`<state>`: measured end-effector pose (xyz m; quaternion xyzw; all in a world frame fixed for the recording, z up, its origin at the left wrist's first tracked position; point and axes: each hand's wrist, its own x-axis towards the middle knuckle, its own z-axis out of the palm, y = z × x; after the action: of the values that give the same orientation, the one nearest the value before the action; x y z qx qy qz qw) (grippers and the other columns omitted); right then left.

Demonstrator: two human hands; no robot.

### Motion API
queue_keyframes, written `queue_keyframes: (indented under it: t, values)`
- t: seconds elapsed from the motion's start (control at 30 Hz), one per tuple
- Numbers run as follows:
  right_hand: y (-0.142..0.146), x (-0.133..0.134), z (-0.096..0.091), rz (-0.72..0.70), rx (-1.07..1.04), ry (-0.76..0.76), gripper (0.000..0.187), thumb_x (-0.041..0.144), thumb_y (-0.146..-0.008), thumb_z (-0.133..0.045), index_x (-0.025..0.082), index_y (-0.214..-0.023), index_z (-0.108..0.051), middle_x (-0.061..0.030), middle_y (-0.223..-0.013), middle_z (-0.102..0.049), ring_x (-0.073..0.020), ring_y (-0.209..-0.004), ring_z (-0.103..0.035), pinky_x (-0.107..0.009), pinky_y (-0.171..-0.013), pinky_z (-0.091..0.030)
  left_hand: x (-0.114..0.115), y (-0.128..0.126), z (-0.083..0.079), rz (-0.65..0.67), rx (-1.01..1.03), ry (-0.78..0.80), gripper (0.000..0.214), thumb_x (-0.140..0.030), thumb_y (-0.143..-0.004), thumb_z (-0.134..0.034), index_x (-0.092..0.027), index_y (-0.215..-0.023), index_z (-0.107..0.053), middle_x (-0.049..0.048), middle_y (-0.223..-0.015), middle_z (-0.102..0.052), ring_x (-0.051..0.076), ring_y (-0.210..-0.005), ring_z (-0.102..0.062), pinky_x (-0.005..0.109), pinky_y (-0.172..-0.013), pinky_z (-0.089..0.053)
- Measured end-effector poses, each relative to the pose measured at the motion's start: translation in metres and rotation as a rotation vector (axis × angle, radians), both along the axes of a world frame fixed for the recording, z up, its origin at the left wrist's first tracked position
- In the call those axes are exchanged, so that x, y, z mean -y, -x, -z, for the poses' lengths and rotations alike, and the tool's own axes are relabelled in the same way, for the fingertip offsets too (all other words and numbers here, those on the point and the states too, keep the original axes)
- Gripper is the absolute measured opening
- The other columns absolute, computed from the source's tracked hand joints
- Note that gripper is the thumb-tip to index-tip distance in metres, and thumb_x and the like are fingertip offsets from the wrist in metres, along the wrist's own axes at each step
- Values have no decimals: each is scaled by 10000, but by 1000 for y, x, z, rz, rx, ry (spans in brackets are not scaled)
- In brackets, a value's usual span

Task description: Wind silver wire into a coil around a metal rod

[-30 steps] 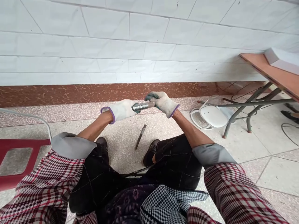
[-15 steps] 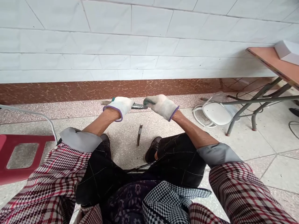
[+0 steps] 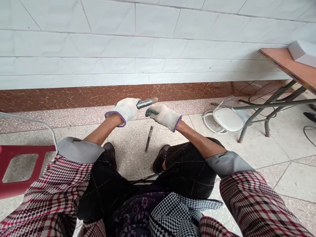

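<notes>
My left hand (image 3: 124,110), in a white knit glove with a purple cuff, is shut on a metal rod wound with a bright wire coil (image 3: 144,103). The rod tilts up to the right from that fist. My right hand (image 3: 164,117), in a similar glove with green-coated fingertips, sits just below the coil, apart from it and holding nothing. Its fingers are bunched together. On the floor under my hands lies a narrow flat metal bar (image 3: 148,138), touched by neither hand.
My dark trousered knees and shoes (image 3: 160,159) are directly below my hands. A red plastic stool (image 3: 24,149) stands at left, and a white chair seat (image 3: 228,119) lies near a folding table (image 3: 283,62) at right. A tiled wall with a brown skirting (image 3: 123,95) stands ahead.
My right hand has let go of the rod and dropped below it. The rod now tilts upward in my left fist instead of lying level between both hands.
</notes>
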<state>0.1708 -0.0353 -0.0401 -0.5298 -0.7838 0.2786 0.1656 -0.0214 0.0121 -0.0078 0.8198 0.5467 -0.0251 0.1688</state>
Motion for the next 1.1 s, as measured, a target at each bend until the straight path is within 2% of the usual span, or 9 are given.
queue_keyframes:
  t: [0.13,0.23,0.37,0.5,0.67,0.77,0.9,1.0,1.1]
  values:
    - [-1,7,-15,-6,136,-26,204,235,-976,-571,193,-1020,-766,-51,-906,-741,-179,-777,-638,-296,-708,-434,-2,-2,7,93,-292,-69,360,-162,-924,-500,-173,-1218,-707,177,-963,-736,333,-930,-712,427,-812,-516]
    - [-12,1,-27,68,119,-58,224,227,-973,-565,187,-1028,-778,-43,-869,-729,-177,-761,-632,-307,-715,-441,-4,-6,13,196,-384,-67,389,-121,-917,-484,-162,-1227,-716,185,-928,-733,340,-933,-712,431,-813,-517]
    - [-28,-14,-31,174,-104,-46,218,127,-888,-551,144,-896,-768,-51,-888,-727,-160,-802,-631,-288,-753,-461,-2,-14,10,249,-219,-10,370,-213,-942,-490,-227,-1221,-733,127,-847,-727,286,-829,-690,380,-752,-499]
    - [-32,-19,-18,222,-271,34,181,166,-849,-558,130,-861,-735,-18,-742,-644,-119,-648,-516,-265,-609,-398,5,-13,-5,160,51,78,304,-330,-924,-566,-234,-1140,-757,78,-850,-721,226,-780,-651,325,-714,-469]
    - [-23,-18,2,207,-191,31,175,247,-863,-580,143,-838,-719,-10,-690,-599,-122,-604,-455,-273,-566,-349,7,-10,-13,127,146,90,264,-283,-895,-592,-218,-1099,-745,60,-871,-713,186,-779,-626,282,-689,-437]
    - [-15,-14,8,118,-84,9,196,275,-919,-584,155,-858,-727,-43,-806,-684,-150,-702,-551,-281,-661,-407,4,-10,-10,118,123,46,251,-292,-928,-540,-198,-1057,-734,70,-865,-709,178,-742,-604,282,-659,-417]
    - [-5,-3,6,12,52,5,186,209,-950,-559,188,-929,-742,-50,-946,-744,-165,-809,-625,-271,-729,-430,-1,-7,0,74,-76,-15,280,-265,-955,-483,-204,-1085,-723,101,-897,-718,218,-769,-644,316,-690,-445]
    - [-6,-1,-4,-6,159,-10,186,249,-962,-573,195,-956,-751,-39,-857,-729,-160,-708,-589,-285,-658,-405,-4,-6,9,87,-232,-38,319,-194,-927,-510,-203,-1156,-731,146,-948,-729,287,-901,-690,377,-796,-495]
    - [-18,-7,-15,66,118,-31,209,243,-945,-565,190,-964,-766,-26,-803,-707,-150,-671,-561,-291,-630,-398,-2,-9,14,87,-160,19,274,-187,-906,-576,-194,-1095,-774,154,-922,-734,318,-965,-691,420,-868,-503]
